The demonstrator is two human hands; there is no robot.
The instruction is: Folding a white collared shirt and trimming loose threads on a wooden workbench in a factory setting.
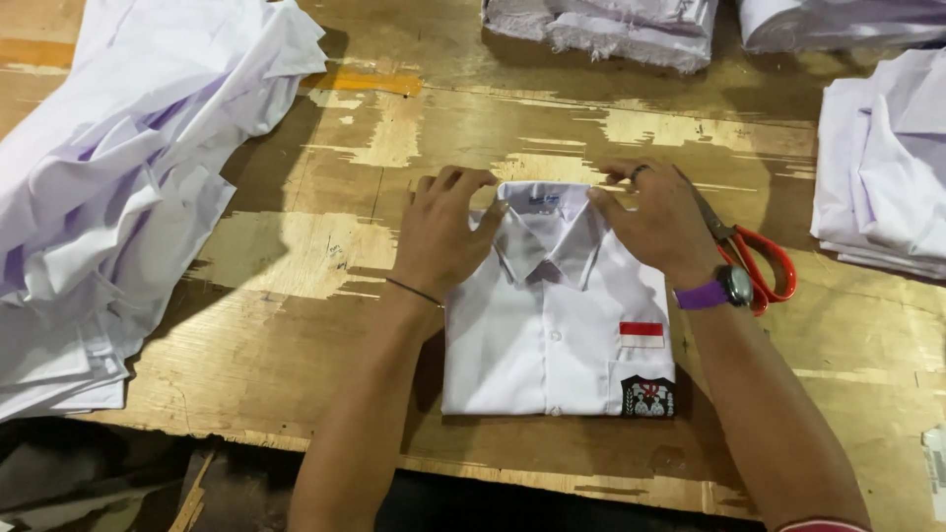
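A folded white shirt (552, 345) lies collar-up on the worn wooden table (296, 325), with a red-and-white patch and a dark badge on its pocket side. My left hand (440, 232) rests on the shirt's left shoulder, fingers curled at the collar's left edge. My right hand (658, 219) presses the right shoulder, fingertips on the collar's right edge. A purple-strapped watch sits on my right wrist, and a thin band on my left.
Red-handled scissors (754, 258) lie just right of my right hand. A loose heap of white shirts (118, 177) fills the left side. Stacks of folded white garments sit at the right edge (887, 167) and along the far edge (611, 25).
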